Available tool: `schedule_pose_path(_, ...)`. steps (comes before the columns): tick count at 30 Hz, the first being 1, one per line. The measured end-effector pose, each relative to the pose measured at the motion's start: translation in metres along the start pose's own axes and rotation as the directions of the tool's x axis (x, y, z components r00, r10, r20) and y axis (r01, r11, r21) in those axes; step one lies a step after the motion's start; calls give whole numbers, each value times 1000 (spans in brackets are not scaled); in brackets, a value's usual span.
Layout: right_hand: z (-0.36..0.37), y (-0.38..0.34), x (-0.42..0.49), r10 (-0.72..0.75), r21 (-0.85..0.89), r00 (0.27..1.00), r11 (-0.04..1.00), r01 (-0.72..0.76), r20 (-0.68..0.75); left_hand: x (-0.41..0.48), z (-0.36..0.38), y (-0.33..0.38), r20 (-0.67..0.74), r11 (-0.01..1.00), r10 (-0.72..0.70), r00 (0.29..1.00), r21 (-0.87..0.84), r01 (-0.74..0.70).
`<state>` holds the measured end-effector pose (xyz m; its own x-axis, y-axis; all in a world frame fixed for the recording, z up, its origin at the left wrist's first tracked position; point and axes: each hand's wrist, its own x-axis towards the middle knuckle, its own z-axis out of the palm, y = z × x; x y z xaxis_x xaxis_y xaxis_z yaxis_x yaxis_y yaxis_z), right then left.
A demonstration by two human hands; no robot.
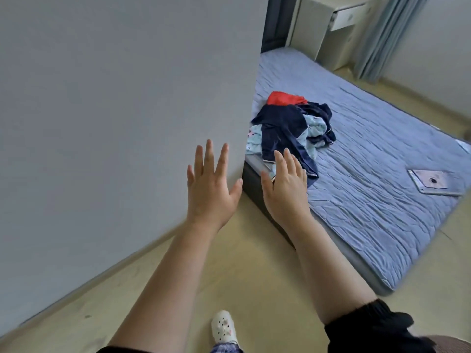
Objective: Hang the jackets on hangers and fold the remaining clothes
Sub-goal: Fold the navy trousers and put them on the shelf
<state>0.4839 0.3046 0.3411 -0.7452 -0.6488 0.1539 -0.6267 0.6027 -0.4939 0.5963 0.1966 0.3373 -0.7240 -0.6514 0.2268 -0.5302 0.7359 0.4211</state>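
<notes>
Clothes lie heaped on the bed at one o'clock: navy, pale blue, red. The wall hides their left edge. Left hand and right hand are spread, empty.

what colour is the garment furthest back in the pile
The garment is red; head view.

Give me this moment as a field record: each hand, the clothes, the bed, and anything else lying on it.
left hand: open, fingers spread, holding nothing, in front of the wall
right hand: open, fingers straight, stretched toward the clothes pile; contact unclear
clothes pile: unfolded heap of navy, light blue and red pieces at the corner of the bed by the wall
bed: blue quilted cover
tablet: flat on the bed, apart from the pile
hangers: none in view
</notes>
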Motion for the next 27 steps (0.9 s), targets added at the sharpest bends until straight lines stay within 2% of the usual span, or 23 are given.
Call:
schedule_pose_path(10, -19, 74, 106, 220, 58, 975, 974, -218, -25, 142, 73, 59, 130, 982, 143, 981, -143, -125)
schedule_pose_path(18, -1, 178, 216, 295, 174, 955, 942, -288, -13, 247, 175, 95, 238, 989, 150, 959, -48, -143)
schedule_pose_path(23, 42, 251, 300, 259, 108, 953, 955, -277, 156, 317, 259, 109, 340, 996, 84, 937, -50, -71)
schedule_pose_path(27, 77, 302, 346, 298, 99, 929, 941, -325, 219, 354, 319, 109, 381, 991, -7, 924, -118, 57)
